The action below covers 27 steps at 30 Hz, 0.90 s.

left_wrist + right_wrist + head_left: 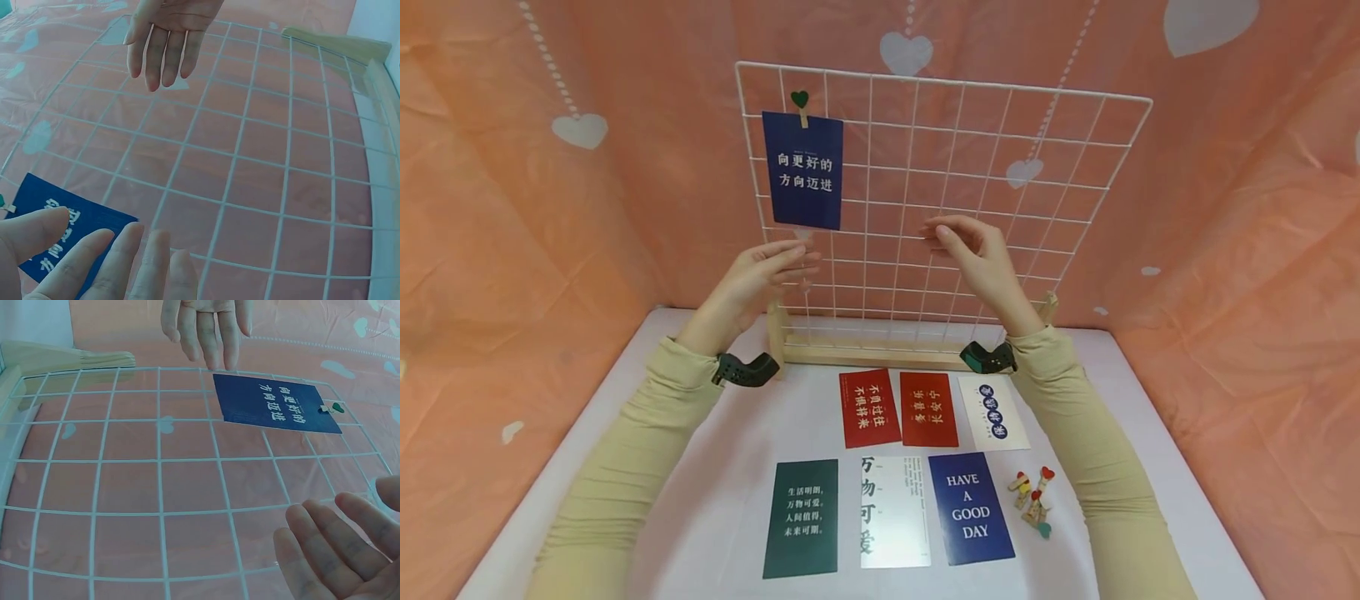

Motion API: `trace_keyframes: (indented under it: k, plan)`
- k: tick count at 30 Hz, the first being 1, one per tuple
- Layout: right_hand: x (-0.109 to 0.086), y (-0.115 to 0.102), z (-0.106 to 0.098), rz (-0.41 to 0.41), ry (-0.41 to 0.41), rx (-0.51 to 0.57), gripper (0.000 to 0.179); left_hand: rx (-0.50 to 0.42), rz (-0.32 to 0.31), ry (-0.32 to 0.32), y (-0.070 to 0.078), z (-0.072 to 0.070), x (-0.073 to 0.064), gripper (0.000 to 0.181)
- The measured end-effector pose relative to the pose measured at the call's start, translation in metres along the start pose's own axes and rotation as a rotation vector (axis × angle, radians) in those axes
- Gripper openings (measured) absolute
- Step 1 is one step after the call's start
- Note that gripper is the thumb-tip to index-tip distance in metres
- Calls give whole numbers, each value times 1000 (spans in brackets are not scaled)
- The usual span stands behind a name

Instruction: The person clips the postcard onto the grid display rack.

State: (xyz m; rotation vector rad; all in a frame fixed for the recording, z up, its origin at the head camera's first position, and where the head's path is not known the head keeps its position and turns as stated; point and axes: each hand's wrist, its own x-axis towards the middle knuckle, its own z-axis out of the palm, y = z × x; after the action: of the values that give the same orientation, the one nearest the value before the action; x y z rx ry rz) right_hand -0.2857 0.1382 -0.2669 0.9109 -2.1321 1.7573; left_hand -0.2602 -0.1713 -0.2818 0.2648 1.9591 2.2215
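Observation:
A navy card (pixel 805 179) with white characters hangs at the upper left of a white wire grid (pixel 917 167), held by a small wooden clip with a green heart (pixel 800 99). Just below this card is my left hand (pixel 767 271), fingers extended and holding nothing. My right hand (pixel 973 250) is in front of the grid's middle, with relaxed fingers and nothing in them. In the left wrist view the left fingers (pixel 128 250) partly cover the navy card (pixel 103 219). The right wrist view shows the right fingers (pixel 325 544) apart from the hung card (pixel 275 403).
On the white table (pixel 715 500) lie two red cards (pixel 870 408), (pixel 928 409), two white cards (pixel 996 414), (pixel 898 512), a green card (pixel 801 518) and a blue card (pixel 972 509). Several heart clips (pixel 1033 500) lie at right. A wooden base (pixel 880 354) supports the grid.

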Motion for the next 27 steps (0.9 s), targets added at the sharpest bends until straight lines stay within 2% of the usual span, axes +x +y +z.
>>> trace_keyframes:
  k: [4,12,21,27]
  plan:
    - [-8,5,-4,12,-10,9,30,23,-3,-44,-8,0,0,49]
    - [-29,16,-11,71,-17,49,34,32,-53,-59,-21,1,0,50]
    - [-49,29,-18,126,-37,21,34,-39,-80,-90,-32,4,-1,48]
    - [-62,36,-22,168,-33,-26,34,-53,-100,-97,-37,6,-4,52]
